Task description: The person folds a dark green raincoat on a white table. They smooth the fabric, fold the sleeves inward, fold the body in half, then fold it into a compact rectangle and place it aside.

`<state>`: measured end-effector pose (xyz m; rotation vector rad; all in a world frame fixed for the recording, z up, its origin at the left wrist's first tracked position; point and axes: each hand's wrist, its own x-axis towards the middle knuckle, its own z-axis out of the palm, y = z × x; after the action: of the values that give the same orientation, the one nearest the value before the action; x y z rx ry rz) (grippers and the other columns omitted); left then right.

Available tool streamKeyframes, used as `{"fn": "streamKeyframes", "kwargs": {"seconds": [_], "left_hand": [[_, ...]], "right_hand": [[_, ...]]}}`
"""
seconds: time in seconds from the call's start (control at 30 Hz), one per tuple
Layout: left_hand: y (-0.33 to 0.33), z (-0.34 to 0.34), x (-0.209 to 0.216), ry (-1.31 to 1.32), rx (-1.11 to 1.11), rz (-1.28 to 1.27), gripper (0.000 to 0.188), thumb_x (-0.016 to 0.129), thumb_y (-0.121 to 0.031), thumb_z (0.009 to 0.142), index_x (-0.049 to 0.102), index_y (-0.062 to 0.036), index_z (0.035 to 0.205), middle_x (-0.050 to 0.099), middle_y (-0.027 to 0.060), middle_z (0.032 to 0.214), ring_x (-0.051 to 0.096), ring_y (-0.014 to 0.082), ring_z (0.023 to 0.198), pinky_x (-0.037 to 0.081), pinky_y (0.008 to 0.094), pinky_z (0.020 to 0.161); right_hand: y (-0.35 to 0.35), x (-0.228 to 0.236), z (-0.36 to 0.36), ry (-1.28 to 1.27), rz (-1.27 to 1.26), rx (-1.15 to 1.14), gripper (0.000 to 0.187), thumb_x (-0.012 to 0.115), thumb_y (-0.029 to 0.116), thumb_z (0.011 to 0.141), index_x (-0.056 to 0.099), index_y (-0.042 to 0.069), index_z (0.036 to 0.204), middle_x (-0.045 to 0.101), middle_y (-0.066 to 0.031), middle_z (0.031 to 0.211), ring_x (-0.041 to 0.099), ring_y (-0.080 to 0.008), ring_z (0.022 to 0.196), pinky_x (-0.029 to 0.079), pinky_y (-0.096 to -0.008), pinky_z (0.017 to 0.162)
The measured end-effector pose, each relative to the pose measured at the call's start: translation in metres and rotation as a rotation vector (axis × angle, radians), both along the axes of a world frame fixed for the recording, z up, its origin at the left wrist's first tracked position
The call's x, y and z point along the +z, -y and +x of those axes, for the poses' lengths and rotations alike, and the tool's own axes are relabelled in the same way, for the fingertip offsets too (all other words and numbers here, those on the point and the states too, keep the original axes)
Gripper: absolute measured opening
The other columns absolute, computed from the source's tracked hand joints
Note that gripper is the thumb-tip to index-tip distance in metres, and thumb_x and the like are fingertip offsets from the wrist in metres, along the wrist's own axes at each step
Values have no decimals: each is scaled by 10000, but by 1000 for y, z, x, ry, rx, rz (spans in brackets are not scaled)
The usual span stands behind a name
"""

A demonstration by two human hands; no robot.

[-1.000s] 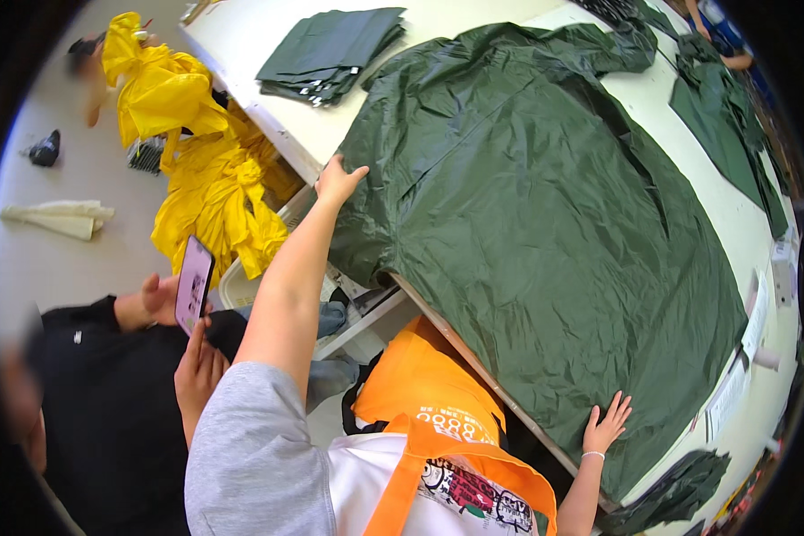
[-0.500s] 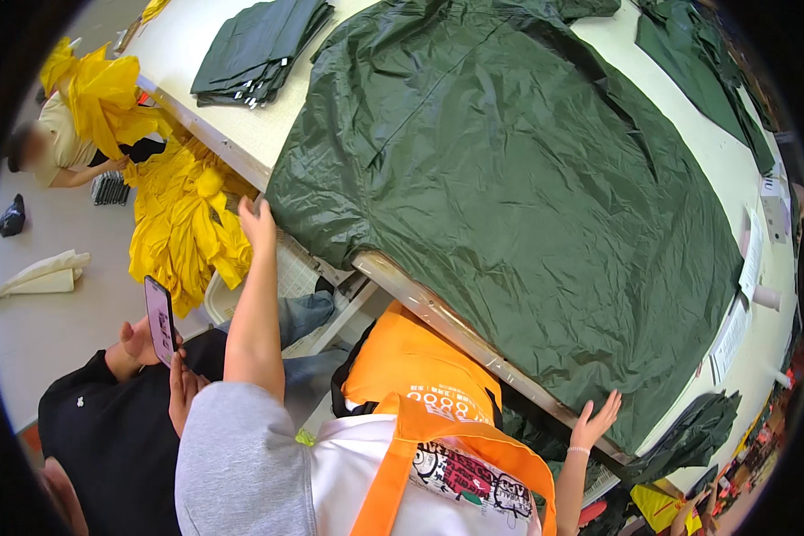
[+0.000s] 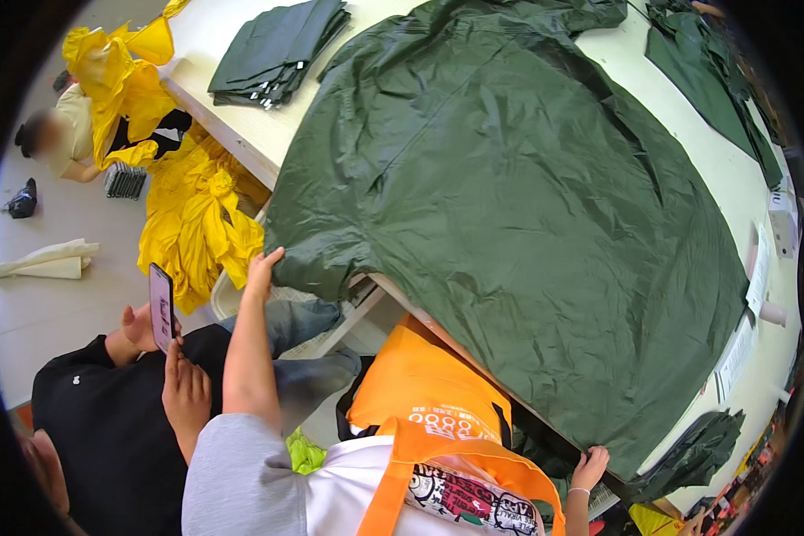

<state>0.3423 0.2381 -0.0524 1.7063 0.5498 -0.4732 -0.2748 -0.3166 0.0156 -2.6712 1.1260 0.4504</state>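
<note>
A large dark green raincoat [image 3: 500, 214] of thin, shiny fabric lies spread over the white table, slightly creased, its near edge lapping over the table's front edge. At its left corner, by the sleeve-like part, my left hand [image 3: 261, 270] pinches the fabric between thumb and fingers. Further right, my right hand [image 3: 589, 468] has its fingers closed on the near hem, a thin bracelet on its wrist. Both arms are stretched wide apart.
Folded dark green garments [image 3: 277, 52] are stacked at the table's far left. Yellow garments [image 3: 201, 223] hang in a heap beside the table. A seated person in black [image 3: 116, 420] holds a phone [image 3: 162, 306] at my left. More green fabric [image 3: 706, 80] lies far right.
My left hand has come nearer and taken the raincoat's left corner. My right hand, open before, has closed on the hem. The near edge now covers more of the table's front rim.
</note>
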Motion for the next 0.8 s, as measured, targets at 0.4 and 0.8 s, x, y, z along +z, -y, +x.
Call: {"fn": "streamKeyframes", "kwargs": {"seconds": [0.4,0.8], "left_hand": [[140,106,193,348,48,-468,221,525,-202,937,599,-16,1030,659,79,929,638,185,840,516,316,781],[184,236,52,983,-584,831,493,601,-366,864,582,43,1139,641,181,1074,616,224,967,460,333,850]], "right_hand": [[173,125,47,342,-126,-40,45,512,-17,827,506,-22,783,458,-122,705,471,-236,645,402,-312,612],[225,14,241,452,-57,-9,367,482,123,940,473,-17,1279,489,-183,1311,457,-318,1223,337,-370,1038]]}}
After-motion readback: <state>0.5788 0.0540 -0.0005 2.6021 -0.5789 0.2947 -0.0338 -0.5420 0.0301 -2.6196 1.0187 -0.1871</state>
